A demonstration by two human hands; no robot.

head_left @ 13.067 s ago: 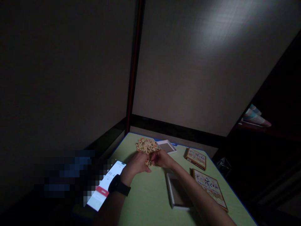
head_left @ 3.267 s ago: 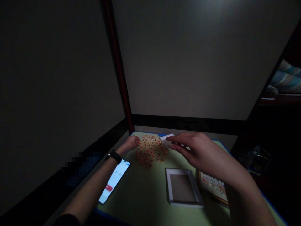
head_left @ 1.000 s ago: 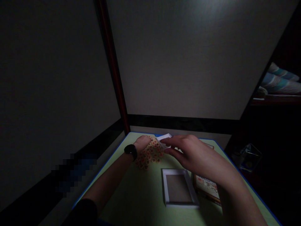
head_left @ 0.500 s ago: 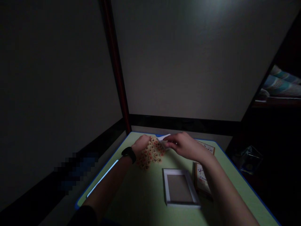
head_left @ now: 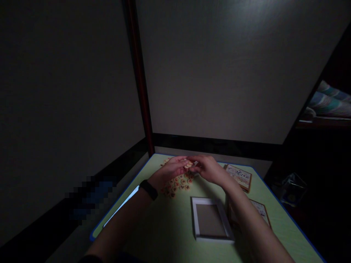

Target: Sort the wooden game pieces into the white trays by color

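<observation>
My left hand (head_left: 173, 168) is closed around round, pale wooden chess pieces (head_left: 188, 165), held up above the table. My right hand (head_left: 206, 167) meets it from the right, fingers bent around a small whitish thing (head_left: 195, 164), mostly hidden, whose kind I cannot make out. Below and beside the left hand lies a spread of round chess pieces (head_left: 179, 181) with red and dark characters. In front of the hands rests an open shallow box tray (head_left: 194, 215) with white walls and a brown-grey bottom.
A printed box (head_left: 238, 176) lies at the back right of the green table (head_left: 164, 226). Another printed box (head_left: 260, 210) is partly hidden by my right forearm. A lit, flat screen-like object (head_left: 120, 206) lies along the left edge. Walls stand behind and left.
My left hand has lifted from the pile with pieces in it and moved right, up to my right hand. The right hand has shifted slightly, and its forearm uncovers more of the printed boxes.
</observation>
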